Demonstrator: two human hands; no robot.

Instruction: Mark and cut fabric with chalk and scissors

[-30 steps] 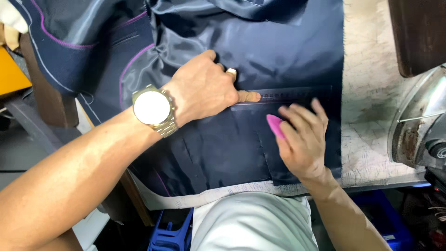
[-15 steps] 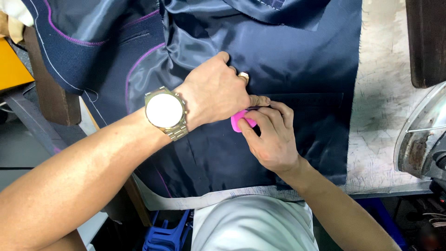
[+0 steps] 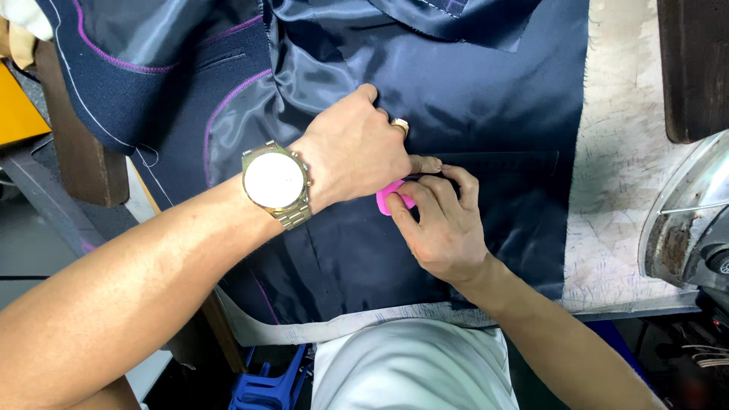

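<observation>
Surface: worn padded table [image 3: 623, 228] under navy lining [image 3: 486, 99];
Left hand [image 3: 357, 152]: lay flat, pressing lining;
Right hand [image 3: 440, 224]: pinched pink chalk [image 3: 391, 199]

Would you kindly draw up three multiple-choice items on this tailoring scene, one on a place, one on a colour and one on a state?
1. Where does the left hand rest?
A. on the dark blue lining
B. on the iron
C. on the blue stool

2. What colour is the small flat piece pinched in the right hand?
A. yellow
B. pink
C. green

3. How does the dark blue lining lie?
A. rolled up
B. hanging from a hook
C. spread flat on the table

Answers:
1 A, the palm presses on the shiny lining.
2 B, pink shows between the fingers.
3 C, it lies open across the padded table.
</observation>
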